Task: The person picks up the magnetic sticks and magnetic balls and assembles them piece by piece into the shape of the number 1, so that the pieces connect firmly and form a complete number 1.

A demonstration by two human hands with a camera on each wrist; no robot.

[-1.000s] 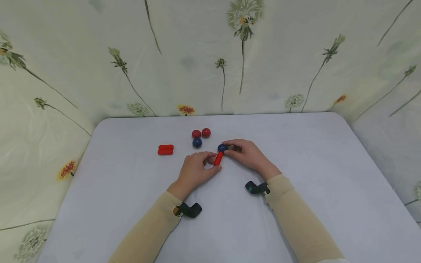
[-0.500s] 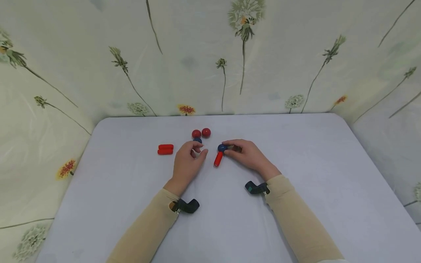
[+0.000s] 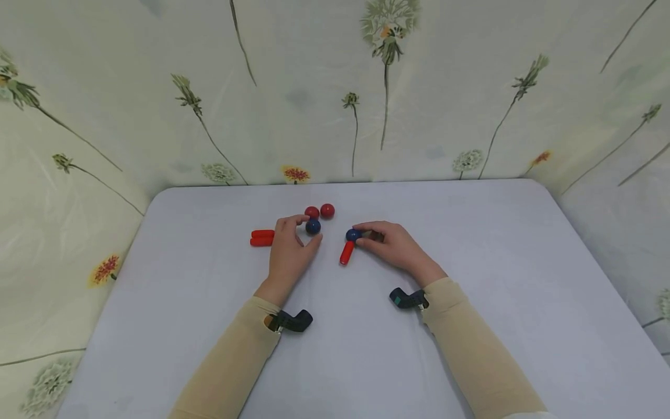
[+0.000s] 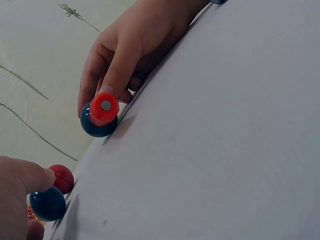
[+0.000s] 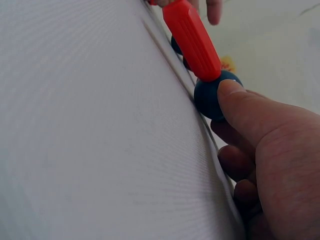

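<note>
My right hand (image 3: pixel 392 247) pinches a glossy blue ball (image 3: pixel 353 235) between thumb and fingers. A ridged red rod (image 3: pixel 346 253) sticks out from that ball toward the near side; the left wrist view shows a grey disc in its end (image 4: pixel 105 105). My left hand (image 3: pixel 289 250) is spread around a second blue ball (image 3: pixel 313 226), index finger on the far side and thumb on the near side with a gap to the ball. Right behind this ball sit two red balls, a left one (image 3: pixel 312 212) and a right one (image 3: pixel 327 211).
Two more red rods (image 3: pixel 262 238) lie side by side left of my left hand, which covers their right ends. The white-covered table (image 3: pixel 497 262) ends at the back against a flower-printed cloth (image 3: pixel 293 128).
My left hand has let go of the red rod and moved left and away from me to the second blue ball. My right hand keeps holding its ball in place.
</note>
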